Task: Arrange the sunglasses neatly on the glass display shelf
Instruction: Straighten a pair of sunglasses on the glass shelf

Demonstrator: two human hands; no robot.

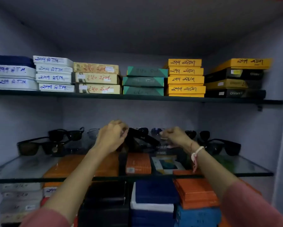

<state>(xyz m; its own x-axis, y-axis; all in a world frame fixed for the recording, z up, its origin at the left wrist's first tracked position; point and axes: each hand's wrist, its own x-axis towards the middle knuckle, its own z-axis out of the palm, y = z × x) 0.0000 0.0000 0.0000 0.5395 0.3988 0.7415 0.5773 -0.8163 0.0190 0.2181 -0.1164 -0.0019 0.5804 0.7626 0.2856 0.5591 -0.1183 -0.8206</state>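
Several pairs of dark sunglasses stand along the back of the glass shelf (22,167). Between my hands sits a black pair (141,136) at the shelf's middle. My left hand (112,136) is closed on its left end, and my right hand (174,135) is closed at its right side; what the right fingers pinch is blurred. A brown-lensed pair (39,147) sits front left with a black pair (67,134) behind it. A thin-framed pair (92,133) is partly hidden by my left hand. More black pairs (226,146) stand at the right.
An upper glass shelf (137,97) carries stacks of labelled boxes: white, beige, green, yellow, black. Below the display shelf, orange, blue and black boxes (153,194) are stacked and show through the glass. Cabinet walls close in on both sides.
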